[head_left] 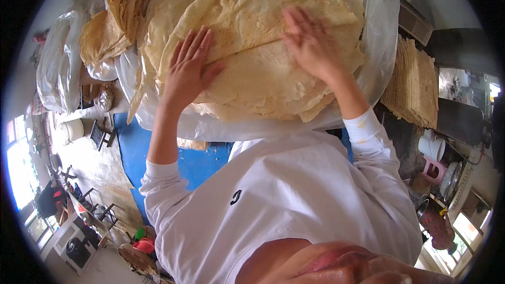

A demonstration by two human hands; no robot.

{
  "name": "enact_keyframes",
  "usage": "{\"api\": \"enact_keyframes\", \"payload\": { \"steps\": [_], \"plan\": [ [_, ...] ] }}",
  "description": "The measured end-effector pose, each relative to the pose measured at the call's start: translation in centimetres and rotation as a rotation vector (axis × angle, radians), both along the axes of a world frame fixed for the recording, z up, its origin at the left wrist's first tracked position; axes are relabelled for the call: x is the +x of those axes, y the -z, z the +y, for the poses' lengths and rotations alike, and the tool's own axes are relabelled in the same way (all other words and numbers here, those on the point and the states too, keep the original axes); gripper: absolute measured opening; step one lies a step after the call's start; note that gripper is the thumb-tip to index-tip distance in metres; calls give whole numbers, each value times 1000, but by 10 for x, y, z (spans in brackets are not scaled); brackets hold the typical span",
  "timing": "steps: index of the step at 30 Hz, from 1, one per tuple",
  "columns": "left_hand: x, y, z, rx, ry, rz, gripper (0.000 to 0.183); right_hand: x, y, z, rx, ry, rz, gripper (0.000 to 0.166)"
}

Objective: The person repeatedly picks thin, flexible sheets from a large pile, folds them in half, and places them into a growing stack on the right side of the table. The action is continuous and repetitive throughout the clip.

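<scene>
Large thin sheets of flatbread [252, 71] lie in a broad round pile before me, on a clear plastic sheet [378, 27] that shows around the rim. A straight fold or edge runs across the top sheet, between my hands. My left hand [189, 63] rests flat on the left part of the bread, fingers apart and pointing away from me. On the right part lies my right hand [311, 43], blurred, its palm towards the bread; whether it presses or hovers just above is unclear. Neither hand grips anything.
Folded browner flatbreads [112, 27] sit at the upper left beside a clear plastic bag [63, 63]. A tall stack of flatbread [412, 83] stands at the right. Blue sheeting [138, 146] covers the floor below. A small black stool [101, 135] and a white bucket [71, 131] are at the left.
</scene>
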State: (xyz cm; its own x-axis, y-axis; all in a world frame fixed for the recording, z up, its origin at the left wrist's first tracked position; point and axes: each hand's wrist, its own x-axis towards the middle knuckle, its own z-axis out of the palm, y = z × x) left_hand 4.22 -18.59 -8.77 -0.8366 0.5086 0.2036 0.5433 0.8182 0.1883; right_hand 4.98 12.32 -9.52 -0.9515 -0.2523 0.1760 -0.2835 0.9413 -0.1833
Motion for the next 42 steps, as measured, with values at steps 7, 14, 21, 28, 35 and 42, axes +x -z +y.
{"api": "enact_keyframes", "payload": {
  "steps": [7,14,21,28,35,42],
  "plan": [
    [16,-40,-40,-402,14,194,40,17,-10,7,59,104,-46,76],
    [6,-115,1,-487,237,-742,30,66,-22,-127,-12,-445,31,78],
    [-162,-13,-17,432,216,-1384,80,65,1,-117,-631,-389,-412,58],
    [-167,-52,-15,156,-316,-513,71,51,-7,-91,-2554,211,-865,52],
    [-28,25,75,67,39,38,77,55,-23,-64,-2296,357,-1170,41],
    [-26,15,83,8,-7,-3,75,33,-53,-7,-535,-363,25,34]
  ]
}}
